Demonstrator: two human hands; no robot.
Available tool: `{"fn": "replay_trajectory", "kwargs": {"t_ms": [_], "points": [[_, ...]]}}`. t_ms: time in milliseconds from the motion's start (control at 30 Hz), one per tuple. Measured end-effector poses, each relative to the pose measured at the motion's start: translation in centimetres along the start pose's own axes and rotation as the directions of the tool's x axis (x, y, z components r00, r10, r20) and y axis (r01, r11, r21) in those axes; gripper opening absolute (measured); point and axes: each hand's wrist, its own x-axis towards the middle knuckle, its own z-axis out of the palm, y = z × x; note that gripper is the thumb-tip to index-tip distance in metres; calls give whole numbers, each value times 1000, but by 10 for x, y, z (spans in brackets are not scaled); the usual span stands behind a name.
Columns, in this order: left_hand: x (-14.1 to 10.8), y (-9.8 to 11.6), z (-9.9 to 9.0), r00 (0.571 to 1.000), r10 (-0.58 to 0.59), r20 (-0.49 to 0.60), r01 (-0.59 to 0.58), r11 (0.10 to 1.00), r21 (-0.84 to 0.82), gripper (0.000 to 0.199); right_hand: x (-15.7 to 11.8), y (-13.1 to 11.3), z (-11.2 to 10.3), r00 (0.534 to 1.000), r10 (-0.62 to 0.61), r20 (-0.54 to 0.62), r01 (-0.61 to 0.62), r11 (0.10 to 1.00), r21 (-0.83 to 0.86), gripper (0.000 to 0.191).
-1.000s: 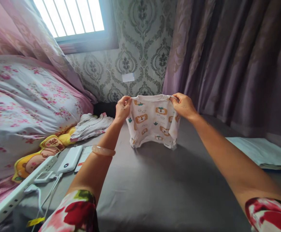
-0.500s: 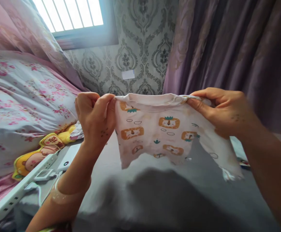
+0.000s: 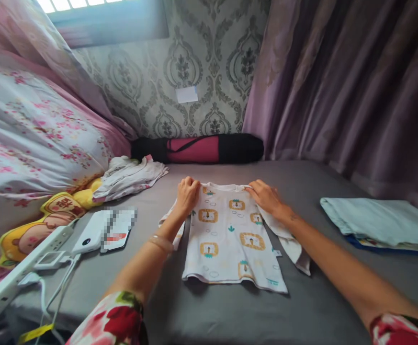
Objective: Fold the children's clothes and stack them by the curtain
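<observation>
A small white long-sleeved shirt [image 3: 226,235] with orange lion faces lies spread on the grey sheet, its collar away from me and its hem towards me. At the left shoulder, my left hand [image 3: 188,195] is closed on the fabric. The opposite shoulder is pinched between the fingers of my right hand [image 3: 264,194]. One sleeve lies partly under my left forearm; the other slants out to the right, beneath my right wrist.
Folded light-blue clothing [image 3: 377,220] sits at the right. Along the wall lies a black and magenta bag [image 3: 194,149]. At left are a crumpled cloth [image 3: 133,177], yellow plush toys [image 3: 63,203], a white device [image 3: 92,232] and a white power strip [image 3: 25,268] with cables.
Both hands have moved down and away from me with the shirt, from held up in the air to flat on the bed. The view shows more of the bed.
</observation>
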Motion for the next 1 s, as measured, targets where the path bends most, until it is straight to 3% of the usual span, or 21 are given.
{"fn": "replay_trajectory", "kwargs": {"t_ms": [100, 233, 467, 833, 900, 1000], "points": [[2, -2, 25, 998, 8, 56, -8, 1000, 12, 34, 5, 3, 27, 996, 48, 80, -37, 990, -133, 35], [10, -5, 41, 995, 6, 102, -11, 998, 57, 29, 21, 13, 45, 991, 57, 120, -30, 977, -211, 37], [34, -14, 66, 987, 9, 162, -25, 995, 95, 30, 53, 28, 63, 984, 34, 173, 6, 973, -230, 37], [79, -21, 98, 992, -1, 129, -15, 993, 121, 33, 97, 49, 80, 979, 32, 203, 5, 984, -179, 36], [84, -20, 101, 985, -24, 171, 3, 993, 120, 33, 100, 51, 81, 974, 47, 220, -11, 987, -158, 36], [87, -16, 100, 942, -103, 320, 73, 992, 107, 30, 104, 52, 82, 953, 100, 286, -68, 991, -120, 40]]}}
